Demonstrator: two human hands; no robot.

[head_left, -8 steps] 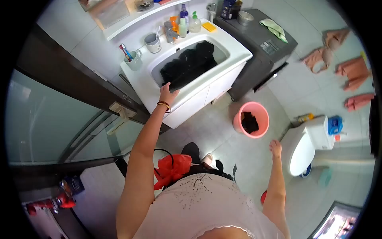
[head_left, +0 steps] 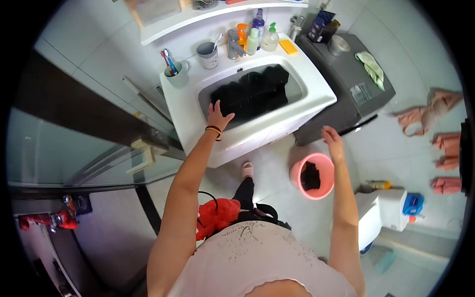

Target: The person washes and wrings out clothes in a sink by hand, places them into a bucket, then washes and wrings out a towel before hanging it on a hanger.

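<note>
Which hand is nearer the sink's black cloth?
Left. The left hand is at the left end of the black cloth; the right hand is apart, off to its right.

1 head cam, wide view, facing fwd/down, near sink, wearer's torso at btm

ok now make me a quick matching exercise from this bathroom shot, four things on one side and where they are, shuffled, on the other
Things
1. black cloth
2. pink bucket
3. light green cloth
4. left hand

Places
A. standing on the floor
B. open, at the near side of the basin
C. on top of the dark grey appliance
D. lying inside the basin

Right pairs: 1-D, 2-A, 3-C, 4-B
</note>
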